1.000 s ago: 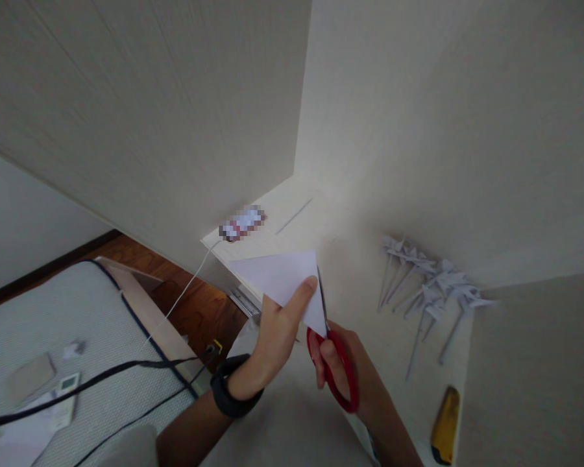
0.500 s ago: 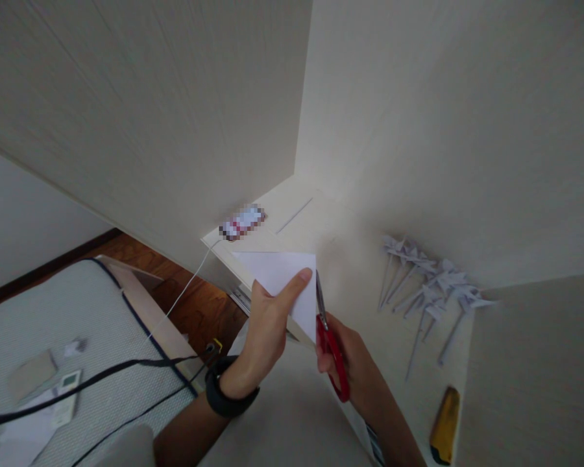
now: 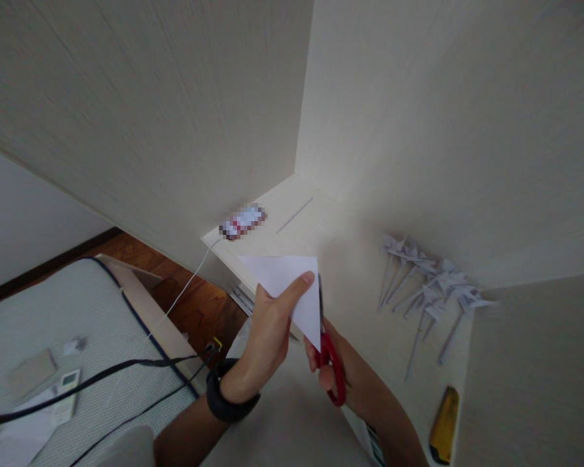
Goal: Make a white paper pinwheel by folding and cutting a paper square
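My left hand (image 3: pixel 275 321) is closed on a white sheet of paper (image 3: pixel 292 267) that looks like a folded triangle, thumb on top near its right edge. Fingers of my right hand (image 3: pixel 333 353) go through the red handles of a pair of scissors (image 3: pixel 339 379). The dark blades run along the paper's right edge, partly behind it, so I cannot tell whether they touch it. On the white surface to the right lie several paper pinwheels (image 3: pixel 435 279) on thin paper sticks.
A phone (image 3: pixel 243 222) with a white cable rests at the left of the white surface (image 3: pixel 355 259), near a thin paper stick (image 3: pixel 294 215). A yellow tool (image 3: pixel 444 425) lies at lower right. At left, a mattress (image 3: pixel 102 311) bears a remote control (image 3: pixel 68 395) and papers. Walls enclose the surface.
The paper and both hands have shifted slightly down and to the right. The scissors have turned a little, and their blades now look closer together beside the paper's edge.
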Demonstrator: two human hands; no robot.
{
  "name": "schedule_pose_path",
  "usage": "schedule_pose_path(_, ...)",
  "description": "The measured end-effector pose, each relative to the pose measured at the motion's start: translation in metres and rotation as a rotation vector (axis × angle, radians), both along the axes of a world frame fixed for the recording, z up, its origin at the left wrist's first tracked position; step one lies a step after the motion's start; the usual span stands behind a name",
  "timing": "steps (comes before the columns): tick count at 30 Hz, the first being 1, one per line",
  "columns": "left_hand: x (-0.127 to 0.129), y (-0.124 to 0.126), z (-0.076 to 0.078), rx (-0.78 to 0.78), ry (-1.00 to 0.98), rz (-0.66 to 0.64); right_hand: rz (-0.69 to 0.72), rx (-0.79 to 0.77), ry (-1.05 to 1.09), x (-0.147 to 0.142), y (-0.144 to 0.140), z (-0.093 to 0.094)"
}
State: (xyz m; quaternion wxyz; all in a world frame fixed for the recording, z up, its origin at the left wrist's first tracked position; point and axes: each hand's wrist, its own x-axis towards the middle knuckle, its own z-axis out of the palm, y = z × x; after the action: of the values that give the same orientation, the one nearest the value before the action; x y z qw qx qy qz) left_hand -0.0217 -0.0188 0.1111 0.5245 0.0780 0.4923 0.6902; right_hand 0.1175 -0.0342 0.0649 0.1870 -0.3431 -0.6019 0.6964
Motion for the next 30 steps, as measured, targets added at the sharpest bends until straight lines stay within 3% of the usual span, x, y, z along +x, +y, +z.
schedule_pose_path(10,0.001,-0.002,-0.001,-0.022,0.084,-0.075,-0.042,-0.036,0.181,-0.005,0.001,-0.004)
schedule_pose_path(20,0.001,-0.004,-0.004,-0.014,0.137,-0.061,-0.061,-0.023,0.121,-0.006,0.004,0.004)
schedule_pose_path(30,0.004,-0.004,0.001,-0.006,0.103,-0.008,-0.199,0.003,-0.023,-0.012,0.001,0.015)
